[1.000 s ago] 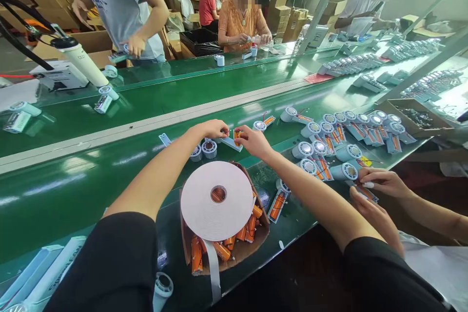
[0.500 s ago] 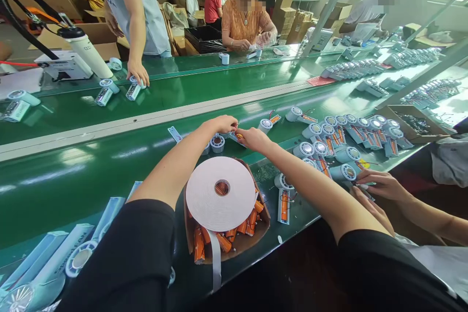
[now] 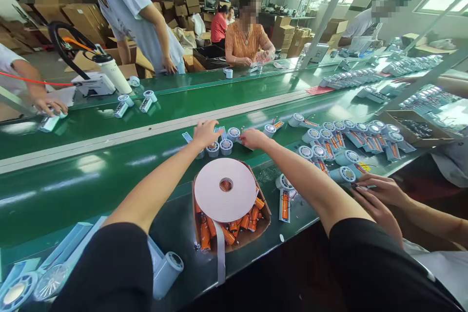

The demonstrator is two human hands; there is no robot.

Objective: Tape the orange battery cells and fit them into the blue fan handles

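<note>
My left hand point(image 3: 205, 134) is open with its fingers apart. It hovers over light-blue plastic housings with round, slotted ends, and nothing shows in its grasp. One such housing point(image 3: 225, 147) stands just right of it. To the right, my right hand point(image 3: 255, 139) has its fingers closed on another light-blue housing, whose handle shows under the fingertips; thin wires are by the fingertips. Below my arms a cardboard box point(image 3: 268, 214) holds orange battery cells point(image 3: 204, 235). A white roll of tape point(image 3: 208, 195) lies on top of the cells, its loose end hanging over the front.
A green conveyor belt point(image 3: 91, 168) runs across, with a pale divider rail point(image 3: 146, 129). Several housings with orange cells point(image 3: 338, 141) crowd the right side, near a co-worker's hands point(image 3: 383, 195). More housings point(image 3: 166, 273) lie at lower left. Other people stand across the belt.
My left hand has moved away from my right hand, to the left, and its fingers have spread. My right hand stays near the same housing. The view has shifted, showing more at upper left.
</note>
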